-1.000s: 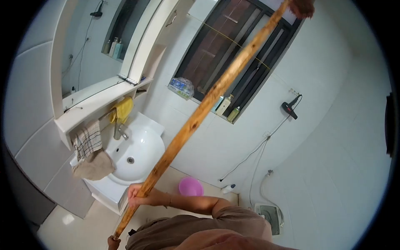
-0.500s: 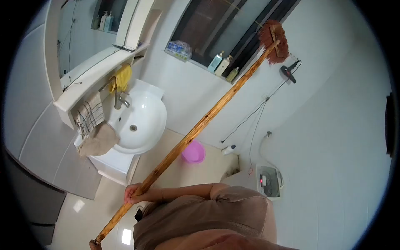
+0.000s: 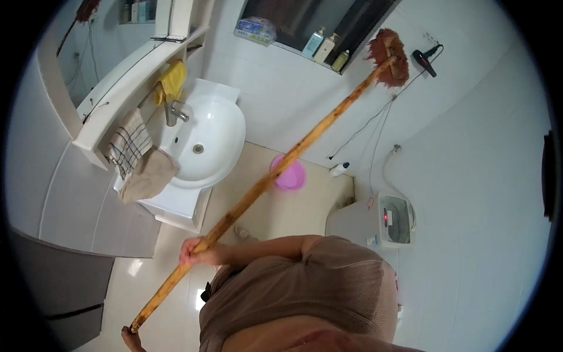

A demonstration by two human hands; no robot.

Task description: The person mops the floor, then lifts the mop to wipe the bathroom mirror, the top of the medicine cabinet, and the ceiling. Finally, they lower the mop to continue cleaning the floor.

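Observation:
A mop with a long, knotty wooden handle (image 3: 261, 188) runs slantwise across the head view. Its shaggy reddish-brown head (image 3: 387, 58) overlaps the white wall beside the window, left of a black hair dryer. My right hand (image 3: 198, 252) is wrapped around the lower part of the handle, in front of my brown top. At the handle's bottom end, near the lower left edge of the view, my left hand (image 3: 131, 337) has its fingers closed around the tip. Most of my left arm is out of view.
To the left are a white washbasin (image 3: 220, 167) with cloths around it and a mirror. A pink basin (image 3: 295, 176) and a white bottle (image 3: 340, 169) stand on the tiled floor. Pump bottles (image 3: 326, 48) line the window sill. At right are the hair dryer (image 3: 424, 62) and a washing machine (image 3: 394, 220).
The mop head has gone lower against the wall, from above the hair dryer to beside it. My view has shifted, and both hands keep their hold on the handle.

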